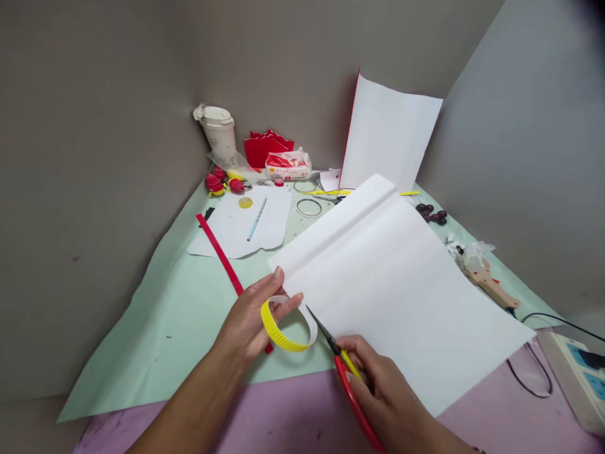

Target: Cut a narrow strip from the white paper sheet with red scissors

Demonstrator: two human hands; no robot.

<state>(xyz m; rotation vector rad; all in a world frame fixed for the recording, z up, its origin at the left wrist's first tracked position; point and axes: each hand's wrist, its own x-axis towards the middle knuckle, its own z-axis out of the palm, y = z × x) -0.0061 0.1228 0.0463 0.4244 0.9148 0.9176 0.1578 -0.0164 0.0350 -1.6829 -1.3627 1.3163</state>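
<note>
My left hand pinches a curled strip of yellow corrugated paper with a white back, bent into a loop. My right hand grips red-handled scissors; their dark blades point up-left, tips close to the loop's right end. Both hands hover over the pale green sheet near the front edge. A large white paper lies just right of the loop, partly under my right hand.
A red strip lies diagonally left of my hand. Further back lie a white sheet with a pencil, tape rings, red and yellow ornaments, a paper cup, a tissue pack. A glue gun and power strip sit right.
</note>
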